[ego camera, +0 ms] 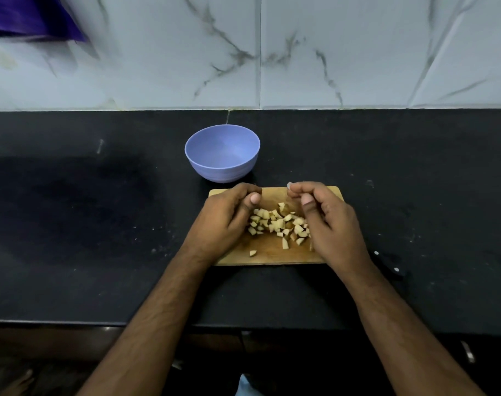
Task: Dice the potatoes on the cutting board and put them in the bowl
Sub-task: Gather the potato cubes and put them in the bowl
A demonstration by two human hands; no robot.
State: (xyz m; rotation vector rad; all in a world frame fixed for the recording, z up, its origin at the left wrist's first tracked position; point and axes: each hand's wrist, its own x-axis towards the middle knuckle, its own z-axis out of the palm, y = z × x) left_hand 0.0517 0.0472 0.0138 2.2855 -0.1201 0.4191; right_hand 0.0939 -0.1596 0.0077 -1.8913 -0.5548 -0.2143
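Note:
A pile of diced potatoes (pixel 277 224) lies in the middle of the wooden cutting board (pixel 272 257). My left hand (pixel 226 218) is cupped against the left side of the pile, fingers curled in over the board's far edge. My right hand (pixel 329 221) is cupped against the right side in the same way, thumb pointing at the pile. One stray piece (pixel 253 253) lies nearer the board's front edge. Just behind the board stands the light blue bowl (pixel 222 152), with nothing inside it.
A knife with a black riveted handle (pixel 389 265) lies on the black counter (pixel 100 224) right of the board, partly hidden by my right wrist. A marbled tile wall (pixel 300 52) rises behind the counter. A purple object (pixel 32 18) shows at the top left.

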